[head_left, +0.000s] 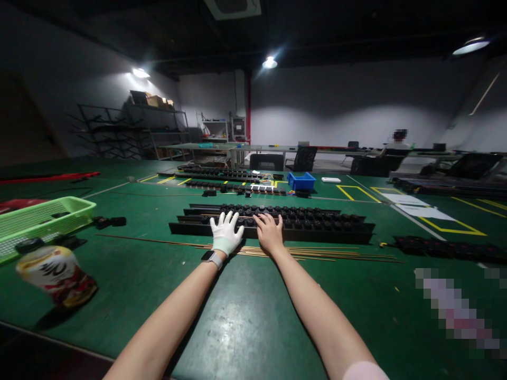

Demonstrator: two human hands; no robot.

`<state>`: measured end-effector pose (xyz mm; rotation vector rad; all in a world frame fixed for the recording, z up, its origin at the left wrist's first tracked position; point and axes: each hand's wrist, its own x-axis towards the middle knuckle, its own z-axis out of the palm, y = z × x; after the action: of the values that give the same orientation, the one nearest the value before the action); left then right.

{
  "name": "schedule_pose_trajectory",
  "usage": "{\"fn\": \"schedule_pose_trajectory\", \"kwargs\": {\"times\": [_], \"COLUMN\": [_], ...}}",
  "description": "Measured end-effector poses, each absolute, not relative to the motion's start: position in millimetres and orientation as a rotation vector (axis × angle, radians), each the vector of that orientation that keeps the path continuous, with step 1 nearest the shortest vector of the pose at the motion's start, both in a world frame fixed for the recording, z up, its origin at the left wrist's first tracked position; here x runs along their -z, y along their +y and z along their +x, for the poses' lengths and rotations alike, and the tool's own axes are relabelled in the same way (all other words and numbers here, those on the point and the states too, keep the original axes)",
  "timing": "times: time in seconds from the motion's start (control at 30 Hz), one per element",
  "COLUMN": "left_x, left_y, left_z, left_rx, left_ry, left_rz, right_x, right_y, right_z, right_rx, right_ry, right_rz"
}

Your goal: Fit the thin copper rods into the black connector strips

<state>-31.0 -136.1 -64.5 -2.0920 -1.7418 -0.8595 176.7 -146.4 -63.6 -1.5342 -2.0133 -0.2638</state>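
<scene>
1. Left hand, in a white glove, fingers spread flat on the near edge of the long black strip, apparently steadying it.
2. Right hand, bare, fingers loosely spread on the strip's row of black sockets, just beside the left.
3. Thin brass rods lie along the bench beneath both wrists, within easy reach.
4. Green basket sits well left of the left hand.

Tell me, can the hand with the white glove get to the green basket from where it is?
Probably yes. The gloved left hand rests on the long black rack, and the green basket sits off to its left on the same green table, with only bare tabletop between them.
</scene>
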Motion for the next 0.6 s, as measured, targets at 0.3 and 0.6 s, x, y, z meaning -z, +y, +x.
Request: {"fn": "schedule_pose_trajectory", "kwargs": {"times": [0.3,0.6], "left_x": [64,72], "left_y": [-135,-122], "left_z": [-33,-43], "left_rx": [0.845,0.655], "left_ry": [-1.755,-1.817], "left_rz": [-2.097,-2.129], "right_x": [39,24], "right_y": [-160,-153], "right_z": [142,87], "right_rx": [0.254,0.113], "right_ry": [-2.04,-2.091], "right_rz": [-1.59,-1.678]}}
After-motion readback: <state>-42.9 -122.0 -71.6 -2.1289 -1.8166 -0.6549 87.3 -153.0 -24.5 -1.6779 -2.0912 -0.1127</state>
